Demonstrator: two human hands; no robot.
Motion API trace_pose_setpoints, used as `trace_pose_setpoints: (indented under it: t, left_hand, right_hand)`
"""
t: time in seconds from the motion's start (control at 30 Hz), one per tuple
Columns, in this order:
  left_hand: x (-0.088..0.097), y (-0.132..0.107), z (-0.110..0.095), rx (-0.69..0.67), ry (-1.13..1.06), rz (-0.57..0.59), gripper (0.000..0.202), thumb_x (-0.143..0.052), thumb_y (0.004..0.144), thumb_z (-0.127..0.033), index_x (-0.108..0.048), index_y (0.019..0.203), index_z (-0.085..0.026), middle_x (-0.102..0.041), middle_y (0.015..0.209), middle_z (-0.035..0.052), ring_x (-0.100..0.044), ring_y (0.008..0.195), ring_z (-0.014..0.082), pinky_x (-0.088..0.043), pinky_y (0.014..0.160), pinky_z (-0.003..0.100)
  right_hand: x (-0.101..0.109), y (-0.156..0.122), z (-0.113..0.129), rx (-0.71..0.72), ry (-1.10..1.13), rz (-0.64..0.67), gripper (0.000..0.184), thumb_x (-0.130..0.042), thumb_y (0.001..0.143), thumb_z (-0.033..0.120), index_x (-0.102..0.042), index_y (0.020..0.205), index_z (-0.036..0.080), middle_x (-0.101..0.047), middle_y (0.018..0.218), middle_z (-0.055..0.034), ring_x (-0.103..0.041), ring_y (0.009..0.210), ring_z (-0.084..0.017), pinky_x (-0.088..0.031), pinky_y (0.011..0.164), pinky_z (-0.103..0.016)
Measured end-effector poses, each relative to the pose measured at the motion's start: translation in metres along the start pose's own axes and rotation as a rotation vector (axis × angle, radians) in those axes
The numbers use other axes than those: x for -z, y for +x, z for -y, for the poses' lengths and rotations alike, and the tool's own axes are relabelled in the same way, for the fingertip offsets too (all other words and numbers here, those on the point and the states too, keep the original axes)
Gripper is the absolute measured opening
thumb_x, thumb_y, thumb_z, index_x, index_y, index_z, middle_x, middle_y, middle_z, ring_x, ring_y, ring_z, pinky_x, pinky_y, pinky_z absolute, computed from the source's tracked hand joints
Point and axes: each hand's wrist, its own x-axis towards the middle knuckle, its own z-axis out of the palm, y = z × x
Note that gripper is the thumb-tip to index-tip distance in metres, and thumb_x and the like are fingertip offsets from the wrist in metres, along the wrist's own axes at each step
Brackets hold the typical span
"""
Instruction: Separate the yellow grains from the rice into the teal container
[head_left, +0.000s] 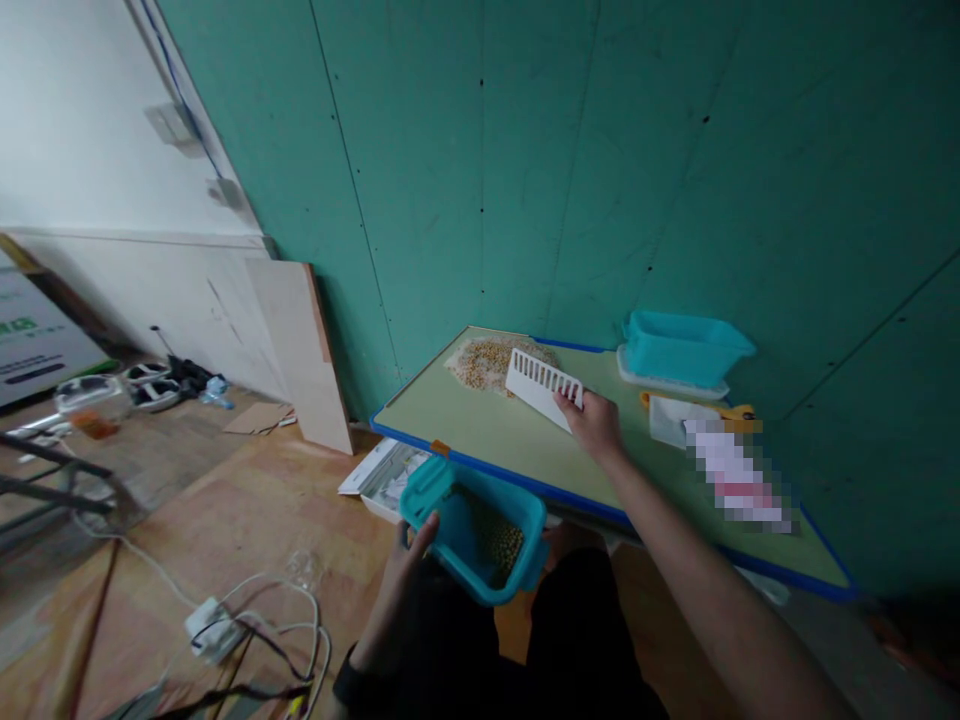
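Observation:
My left hand [412,552] grips the near left side of a turquoise plastic bin [466,578], its thumb over the rim. Yellowish beans [504,548] lie in the bin's right part. The bin sits over my lap, just below the table's front edge. My right hand [592,418] is closed on the right end of a white slotted plastic plate [534,385], tilted above the table [420,400]. A spread pile of mixed beans and smaller pale grains [480,360] lies behind and left of the plate, which hides part of it.
Another turquoise bin [679,348] stands on a white lid at the table's back right. Nearer lie a white cloth-like item with yellow parts [679,420] and a blurred-out packet [739,475]. A green wall rises behind. An open white box [386,475] and cables with an adapter [214,630] are at left.

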Motion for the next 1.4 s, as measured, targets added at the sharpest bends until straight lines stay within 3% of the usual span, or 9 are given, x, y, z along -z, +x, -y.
trace_pose_setpoints:
  t: [0.17,0.3,0.47,0.67,0.83,1.13,1.4]
  left_hand:
    - [-0.01,-0.008,-0.002,-0.125,0.022,0.077,0.081,-0.097,0.092,-0.066,-0.064,0.158,-0.032,-0.076,0.164,0.0126,-0.075,0.151,0.0357,-0.072,0.103,0.037]
    - [-0.01,-0.012,-0.005,-0.109,0.022,0.083,0.079,-0.093,0.096,-0.064,-0.059,0.16,-0.032,-0.072,0.168,0.0146,-0.078,0.144,0.0376,-0.075,0.099,0.042]
    - [-0.008,-0.007,-0.005,-0.052,0.024,-0.016,0.068,-0.084,0.106,-0.057,-0.058,0.163,-0.031,-0.075,0.161,0.0171,-0.085,0.128,0.0361,-0.076,0.094,0.043]
    - [-0.006,-0.003,0.001,-0.02,-0.067,-0.048,0.07,-0.088,0.104,-0.051,-0.058,0.165,-0.035,-0.077,0.158,0.0151,-0.088,0.121,0.0319,-0.075,0.098,0.042]
    - [-0.006,-0.002,0.001,-0.01,-0.074,-0.059,0.067,-0.087,0.106,-0.046,-0.058,0.165,-0.034,-0.079,0.154,0.0161,-0.09,0.114,0.0332,-0.077,0.097,0.048]
    - [-0.008,-0.005,-0.003,-0.012,-0.059,-0.062,0.068,-0.084,0.108,-0.044,-0.055,0.168,-0.033,-0.077,0.158,0.017,-0.089,0.12,0.0348,-0.077,0.098,0.049]
    - [-0.003,-0.004,0.0,-0.01,-0.051,-0.011,0.078,-0.086,0.105,-0.055,-0.051,0.173,-0.039,-0.07,0.168,0.0149,-0.086,0.127,0.034,-0.075,0.103,0.047]
  right_hand:
    - [-0.001,0.003,-0.003,0.031,0.065,-0.007,0.031,-0.071,0.102,0.042,-0.086,0.091,0.017,-0.09,0.098,-0.0172,-0.082,0.096,-0.032,-0.052,0.077,-0.033]
    - [-0.001,0.008,-0.009,0.002,0.12,-0.039,0.033,-0.074,0.099,0.045,-0.086,0.089,0.016,-0.089,0.093,-0.0163,-0.083,0.096,-0.033,-0.052,0.076,-0.033]
    - [0.003,0.016,-0.018,-0.087,0.199,-0.03,0.028,-0.079,0.095,0.042,-0.088,0.094,0.015,-0.091,0.095,-0.0164,-0.085,0.096,-0.033,-0.054,0.077,-0.034]
    - [0.008,0.022,-0.034,-0.178,0.256,-0.118,0.027,-0.082,0.092,0.042,-0.09,0.093,0.017,-0.091,0.091,-0.0136,-0.085,0.096,-0.036,-0.059,0.08,-0.038]
    - [0.007,0.022,-0.043,-0.188,0.306,-0.147,0.025,-0.085,0.09,0.044,-0.09,0.093,0.02,-0.091,0.091,-0.0125,-0.085,0.094,-0.035,-0.061,0.08,-0.038]
    - [0.001,0.024,-0.043,-0.19,0.284,-0.08,0.024,-0.087,0.087,0.043,-0.09,0.09,0.019,-0.092,0.093,-0.0139,-0.087,0.097,-0.037,-0.061,0.083,-0.04]
    - [0.0,0.021,-0.042,-0.175,0.417,-0.048,0.024,-0.09,0.083,0.043,-0.088,0.086,0.019,-0.09,0.085,-0.0098,-0.085,0.091,-0.035,-0.062,0.082,-0.039]
